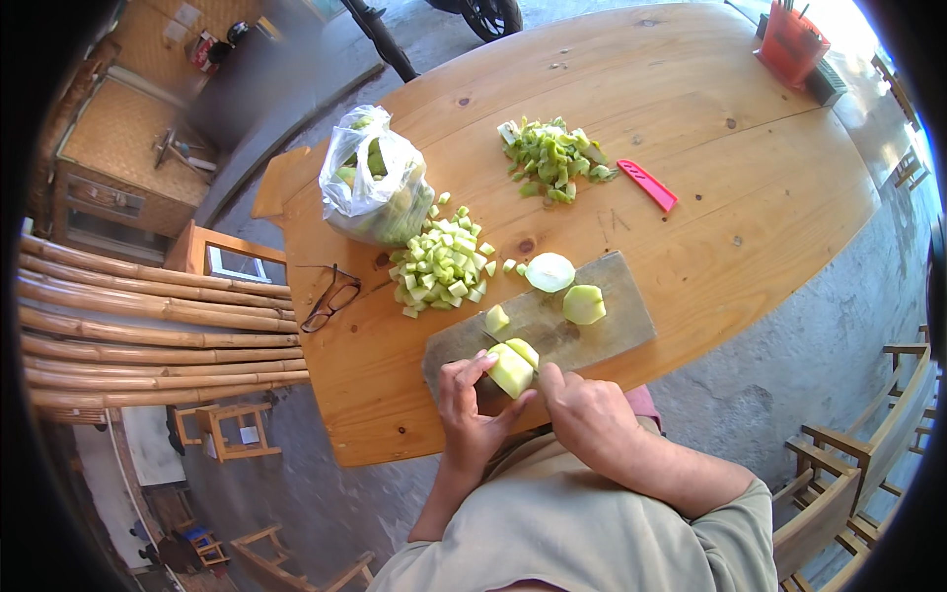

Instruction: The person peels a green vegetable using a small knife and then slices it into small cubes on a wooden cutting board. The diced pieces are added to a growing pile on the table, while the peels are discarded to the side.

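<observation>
My left hand (pixel 470 403) is closed around a peeled, pale green chayote (pixel 510 373), steadying it over the near edge of a grey cutting board (pixel 617 296). A cut runs through the chayote, parting a slice on its far side. My right hand (pixel 590 409) is closed against its right side, gripping a knife (pixel 536 374); the handle is hidden in my fist and little of the blade shows. On the board lie a small chayote chunk (pixel 496 318) and a larger peeled piece (pixel 584 305). A round, white-faced piece (pixel 549 272) rests at the board's far edge.
Diced chayote (pixel 444 264) is heaped left of the board, before a plastic bag (pixel 375 183) of green chayotes. Eyeglasses (pixel 332 298) lie farther left. Beyond are green peelings (pixel 554 158) and a pink plastic sheath (pixel 648 185). A red container (pixel 792 47) stands far right on the wooden table (pixel 473 89).
</observation>
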Demonstrator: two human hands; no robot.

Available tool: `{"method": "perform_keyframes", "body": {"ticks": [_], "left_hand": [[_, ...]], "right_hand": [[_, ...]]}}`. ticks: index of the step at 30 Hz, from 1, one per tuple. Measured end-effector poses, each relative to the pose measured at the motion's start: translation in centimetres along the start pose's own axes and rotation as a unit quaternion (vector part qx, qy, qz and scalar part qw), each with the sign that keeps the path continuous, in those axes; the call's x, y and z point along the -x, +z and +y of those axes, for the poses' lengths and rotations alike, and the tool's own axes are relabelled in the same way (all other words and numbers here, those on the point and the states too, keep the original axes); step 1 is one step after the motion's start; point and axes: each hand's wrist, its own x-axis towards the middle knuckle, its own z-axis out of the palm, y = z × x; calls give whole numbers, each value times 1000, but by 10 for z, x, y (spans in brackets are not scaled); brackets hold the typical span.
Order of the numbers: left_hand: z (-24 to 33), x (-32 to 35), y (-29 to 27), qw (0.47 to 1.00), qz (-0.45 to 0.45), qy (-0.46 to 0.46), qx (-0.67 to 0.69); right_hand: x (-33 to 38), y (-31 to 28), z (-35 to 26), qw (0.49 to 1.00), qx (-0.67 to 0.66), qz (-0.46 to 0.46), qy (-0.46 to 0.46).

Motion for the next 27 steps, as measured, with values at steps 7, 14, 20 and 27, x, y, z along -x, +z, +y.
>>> {"method": "perform_keyframes", "body": {"ticks": [7,14,20,27], "left_hand": [[-3,2,0,1000,18,-6,2],[-4,4,-2,1000,11,11,6],[-6,5,-1,1000,10,15,11],[0,2,-5,1000,2,6,-10]], "right_hand": [[13,-8,2,998,43,7,41],[18,-19,7,992,1,123,38],[22,-34,-10,994,-39,105,9],[22,-27,-10,997,-21,77,11]]}}
